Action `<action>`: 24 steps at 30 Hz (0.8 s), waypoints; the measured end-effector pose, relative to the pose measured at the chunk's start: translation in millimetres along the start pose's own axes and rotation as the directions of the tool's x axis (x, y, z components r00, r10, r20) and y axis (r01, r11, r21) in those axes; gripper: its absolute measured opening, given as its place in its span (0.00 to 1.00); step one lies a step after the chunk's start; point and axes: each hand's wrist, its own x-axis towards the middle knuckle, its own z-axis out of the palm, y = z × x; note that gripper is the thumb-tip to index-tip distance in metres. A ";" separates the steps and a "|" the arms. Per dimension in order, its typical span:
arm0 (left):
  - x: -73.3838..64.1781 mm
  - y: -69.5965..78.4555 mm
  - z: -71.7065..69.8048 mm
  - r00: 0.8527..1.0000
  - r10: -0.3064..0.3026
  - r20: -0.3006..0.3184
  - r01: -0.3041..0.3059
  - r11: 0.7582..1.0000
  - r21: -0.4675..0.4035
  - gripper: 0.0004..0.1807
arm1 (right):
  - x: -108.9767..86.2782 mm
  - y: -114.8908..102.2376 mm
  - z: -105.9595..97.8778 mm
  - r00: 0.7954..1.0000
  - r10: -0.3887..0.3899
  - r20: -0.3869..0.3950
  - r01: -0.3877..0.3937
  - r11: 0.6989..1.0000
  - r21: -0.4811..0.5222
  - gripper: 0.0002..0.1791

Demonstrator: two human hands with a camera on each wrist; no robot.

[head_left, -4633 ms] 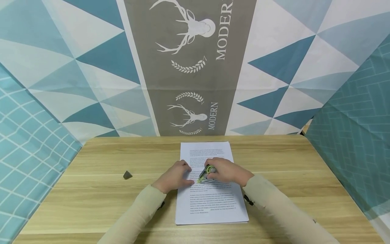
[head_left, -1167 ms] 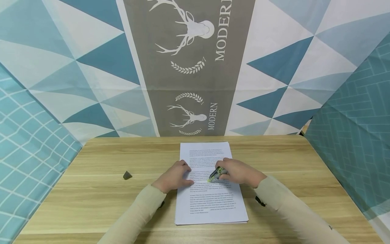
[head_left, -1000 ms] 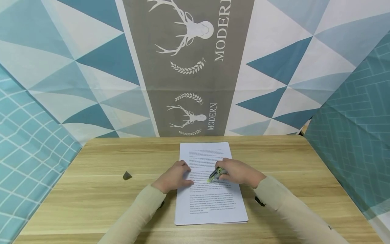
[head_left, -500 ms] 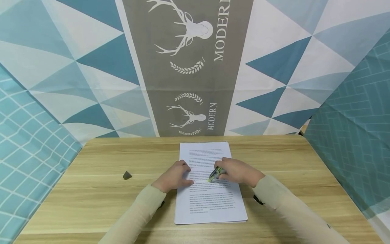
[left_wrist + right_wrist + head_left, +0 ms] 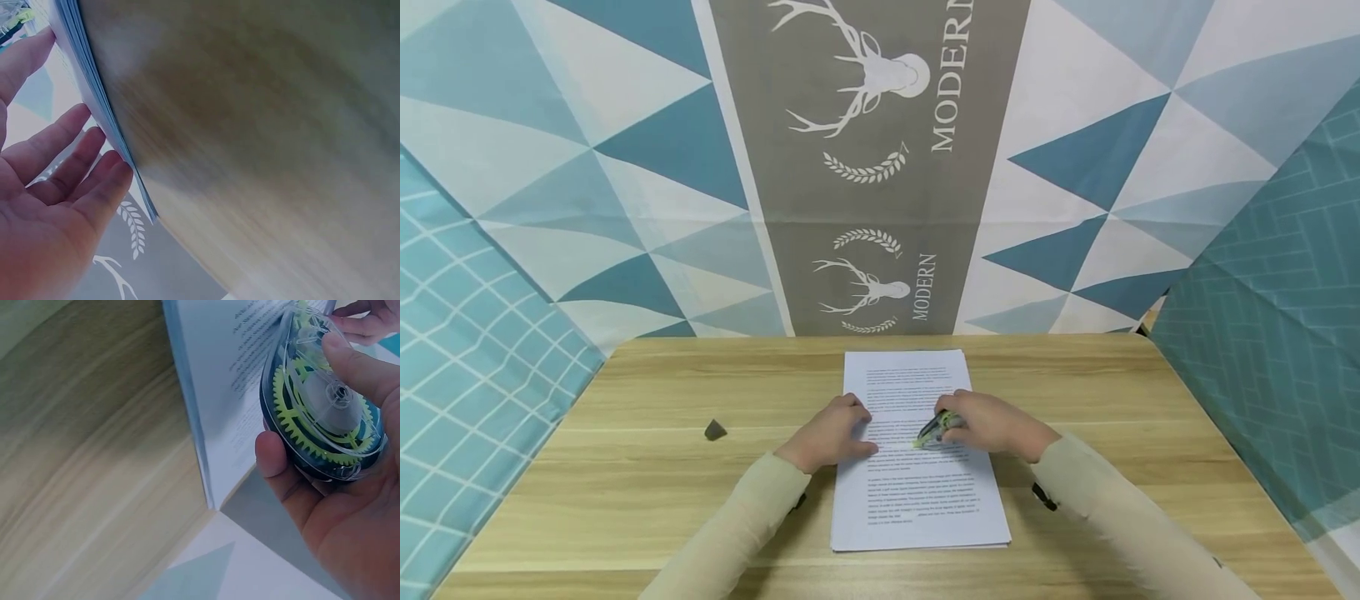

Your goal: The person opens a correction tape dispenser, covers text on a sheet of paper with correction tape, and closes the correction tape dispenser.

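A thick stack of printed paper (image 5: 921, 500) lies on the wooden table. My right hand (image 5: 996, 423) grips a correction tape (image 5: 936, 427) between thumb and fingers, its tip down at a text line near the page's middle. The right wrist view shows the dispenser's clear case, with yellow-green gear wheels (image 5: 290, 419) inside. My left hand (image 5: 827, 435) rests along the stack's left edge, thumb and fingers spread, fingertips on the sheet. In the left wrist view those fingers (image 5: 53, 140) lie relaxed at the edge of the pages (image 5: 94, 69).
A small dark pyramid-shaped piece (image 5: 715, 430) sits on the table (image 5: 625, 492), left of the paper. Behind the table's far edge hangs a patterned cloth (image 5: 872, 192) with deer heads and triangles. Teal cloths hang at both sides.
Since the oldest frame my right hand has moved the correction tape rightward along the line of text. Over the last second it has barely shifted. My left hand stays in place.
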 end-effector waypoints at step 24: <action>-11.7 6.2 -2.1 1.000 0.005 -0.026 -0.004 0.999 0.045 0.19 | -23.9 14.7 0.1 0.992 0.057 -0.113 -0.021 0.956 0.294 0.12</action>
